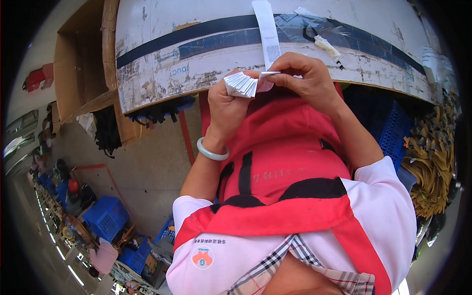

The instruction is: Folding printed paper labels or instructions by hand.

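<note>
A thick fan of folded white paper labels [241, 85] is gripped in my left hand [226, 105], just off the table's near edge. My right hand [312, 81] pinches a white piece of the same paper between thumb and forefinger, close beside the fan. Beyond the hands, a long printed white label strip [266, 30] lies across the table, its near end running down to my fingers. Whether the strip joins the folded stack is hidden by the fingers.
The worn white worktable [152, 29] carries a dark tape band [211, 29] and a small crumpled plastic packet [327, 46]. Left stands an open cardboard box [78, 64]. Blue crates [393, 130] and stacked brown pieces [427, 167] are at right. Another person [103, 255] sits far left.
</note>
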{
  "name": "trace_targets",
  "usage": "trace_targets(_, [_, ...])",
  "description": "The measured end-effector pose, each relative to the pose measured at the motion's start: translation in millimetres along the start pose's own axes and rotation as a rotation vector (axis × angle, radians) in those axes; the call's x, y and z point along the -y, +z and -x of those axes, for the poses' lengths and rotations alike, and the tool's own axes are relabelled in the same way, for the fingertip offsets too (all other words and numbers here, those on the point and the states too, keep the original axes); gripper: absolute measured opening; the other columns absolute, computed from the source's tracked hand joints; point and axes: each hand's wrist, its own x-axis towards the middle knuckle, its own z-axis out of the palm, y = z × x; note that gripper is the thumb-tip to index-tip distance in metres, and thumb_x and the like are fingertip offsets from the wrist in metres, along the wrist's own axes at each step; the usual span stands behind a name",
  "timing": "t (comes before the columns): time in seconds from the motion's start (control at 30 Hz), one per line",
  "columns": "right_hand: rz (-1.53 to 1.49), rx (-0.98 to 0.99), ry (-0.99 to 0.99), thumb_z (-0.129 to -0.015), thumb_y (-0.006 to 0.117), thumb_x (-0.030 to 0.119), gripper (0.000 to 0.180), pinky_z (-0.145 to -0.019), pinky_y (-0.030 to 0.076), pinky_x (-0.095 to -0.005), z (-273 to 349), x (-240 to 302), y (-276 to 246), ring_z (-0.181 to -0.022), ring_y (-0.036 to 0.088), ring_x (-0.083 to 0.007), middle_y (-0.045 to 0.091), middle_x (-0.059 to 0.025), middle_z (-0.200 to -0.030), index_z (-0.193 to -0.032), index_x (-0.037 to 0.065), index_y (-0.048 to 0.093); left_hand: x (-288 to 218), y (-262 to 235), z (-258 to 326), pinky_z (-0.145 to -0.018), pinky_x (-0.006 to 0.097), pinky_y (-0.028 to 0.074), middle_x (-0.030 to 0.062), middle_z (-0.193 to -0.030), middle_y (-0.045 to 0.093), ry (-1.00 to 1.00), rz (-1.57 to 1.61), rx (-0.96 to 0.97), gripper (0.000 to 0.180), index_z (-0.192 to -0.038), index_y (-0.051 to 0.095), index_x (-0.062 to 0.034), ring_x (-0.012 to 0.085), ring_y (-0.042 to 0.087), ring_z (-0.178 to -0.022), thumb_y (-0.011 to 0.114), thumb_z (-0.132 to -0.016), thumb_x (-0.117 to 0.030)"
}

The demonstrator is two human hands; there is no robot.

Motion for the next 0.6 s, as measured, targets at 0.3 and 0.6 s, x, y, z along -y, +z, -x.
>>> trace_targets(0.3, [-0.036,0.085,0.116,-0.092,0.067,0.006,0.011,-0.075,0.051,-0.0197,1.1,1.8,-1.0,-0.083,0.061,-0.0067,0.066,-0.0012,-0.090,-0.101,0.000,0.067,2.0,3.1,4.3,-0.062,0.018,0.047,-0.0004,-0.088,0.066,-0.036,0.029,-0.011,0.016,-0.102,0.071,-0.0012,0.0042,0.059,-0.074,0.073,-0.086,0.000])
trace_targets(0.6, [-0.176,0.067,0.117,-0.090,0.071,0.013,0.015,-0.071,0.051,-0.0191,3.5,-1.1,2.0,-0.079,0.060,-0.0051,0.066,-0.0002,-0.085,-0.098,0.000,0.069,-1.9,6.0,6.7,-0.063,0.018,0.047,-0.0007,-0.087,0.066,-0.020,0.045,-0.028,0.016,-0.102,0.070,-0.0007,0.0040,0.058,-0.073,0.073,-0.086,-0.001])
